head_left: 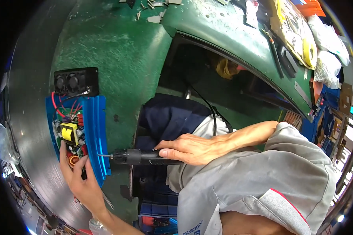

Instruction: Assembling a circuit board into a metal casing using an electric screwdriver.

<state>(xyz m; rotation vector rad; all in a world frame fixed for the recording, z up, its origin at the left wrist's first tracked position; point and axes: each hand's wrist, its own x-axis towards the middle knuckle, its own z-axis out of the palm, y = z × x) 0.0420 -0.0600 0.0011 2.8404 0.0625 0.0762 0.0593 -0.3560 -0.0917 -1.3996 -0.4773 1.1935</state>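
A blue metal housing (95,135) lies on the green bench at the left, its inside facing up. Within it sits a circuit board with a yellow transformer (70,134), a copper-wound ring coil (73,159) and red wires. My left hand (83,188) reaches into the housing's near end, its fingers gripping the board beside the coil. My right hand (190,149) is wrapped round a black electric screwdriver (135,156) held level. The screwdriver's bit points left and meets the housing's right side wall; any screw at its tip is too small to make out.
A black twin-fan panel (76,81) stands at the housing's far end, joined by wires. Metal brackets (156,18) and screws lie at the bench's far edge. Yellow tape (310,53) and plastic bags (328,37) crowd the right bench. A black cable (211,105) hangs near my right arm.
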